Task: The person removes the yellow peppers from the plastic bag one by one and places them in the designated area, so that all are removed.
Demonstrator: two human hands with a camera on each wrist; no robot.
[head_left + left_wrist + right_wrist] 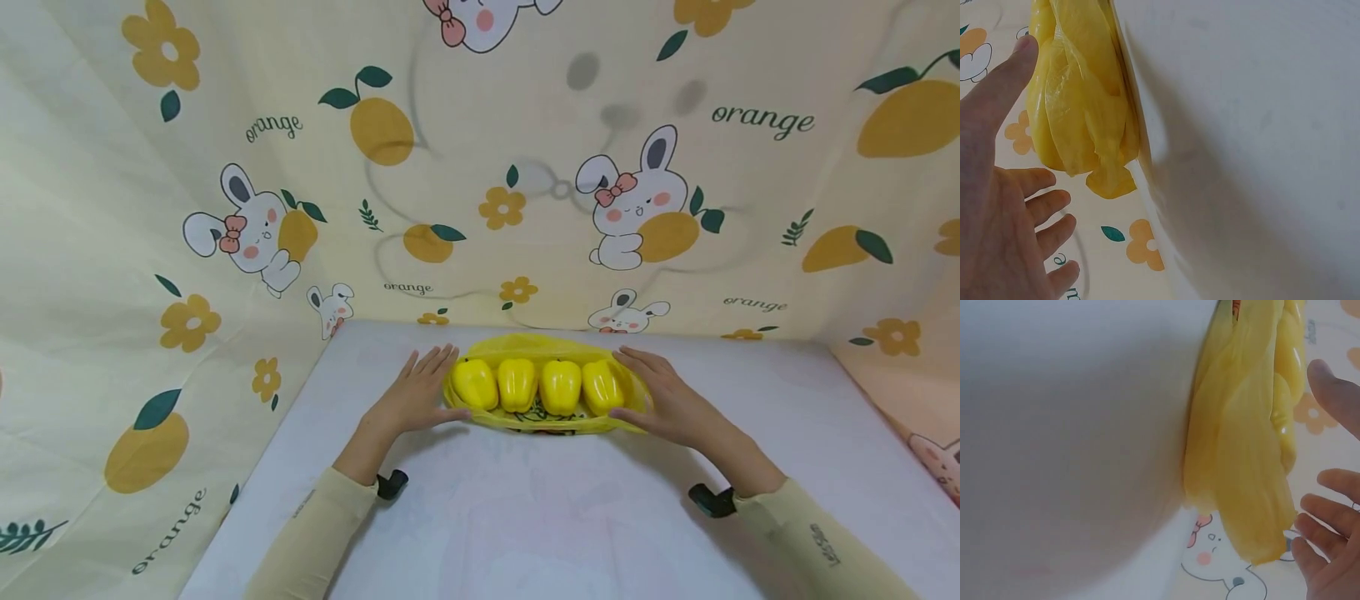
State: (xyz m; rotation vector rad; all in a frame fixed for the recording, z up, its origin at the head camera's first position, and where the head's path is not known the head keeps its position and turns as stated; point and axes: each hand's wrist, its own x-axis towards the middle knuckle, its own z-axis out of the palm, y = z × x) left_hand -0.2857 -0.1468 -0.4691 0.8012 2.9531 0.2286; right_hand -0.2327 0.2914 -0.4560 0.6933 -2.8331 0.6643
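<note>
Several glossy yellow bell peppers (560,387) stand in a row on a spread-open yellow plastic bag (517,342). Dark printing shows on the bag between the peppers. My left hand (420,393) is at the bag's left end, fingers spread and thumb apart, holding nothing. At the opposite end is my right hand (671,402), also with extended fingers and nothing gripped. In the left wrist view, the thumb overlaps the edge of the bag (1088,106). The right wrist view shows fingertips close beside the crumpled bag end (1250,456).
The bag lies toward the back of a white table (525,517). Behind it hangs a cream cloth (465,183) printed with rabbits, oranges and flowers, which also covers the sides. Each wrist carries a black strap device (712,500).
</note>
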